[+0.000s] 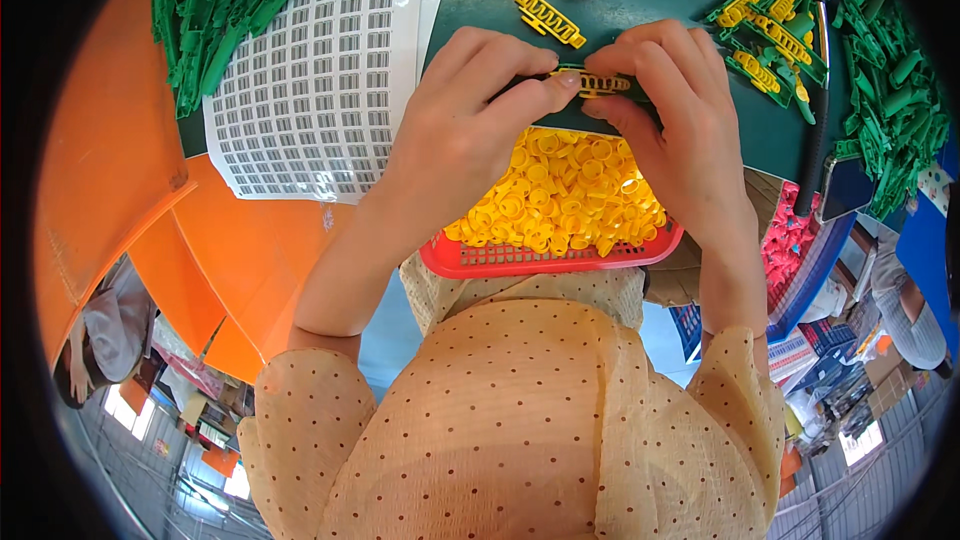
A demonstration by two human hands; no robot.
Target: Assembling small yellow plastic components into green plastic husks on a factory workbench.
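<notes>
Between my two hands is a yellow slotted plastic piece (604, 84), held level at the front of the dark green table, with a thin green edge showing behind it. My left hand (462, 105) pinches its left end with thumb and index finger. On the other end, the fingers and thumb of my right hand (680, 105) are closed; they hide part of it. Just beyond my hands lies another yellow slotted piece (549, 18). Below them, a red basket (545, 262) full of small yellow plastic rings (560, 195) rests at my lap.
Green plastic parts are heaped at the far left (225, 10) and far right (895, 90). Sheets of printed labels (310, 80) cover the table's left. Green pieces with yellow inserts (765, 25) lie at right beside a black-and-silver bar (822, 70). Orange panels (115, 130) stand left.
</notes>
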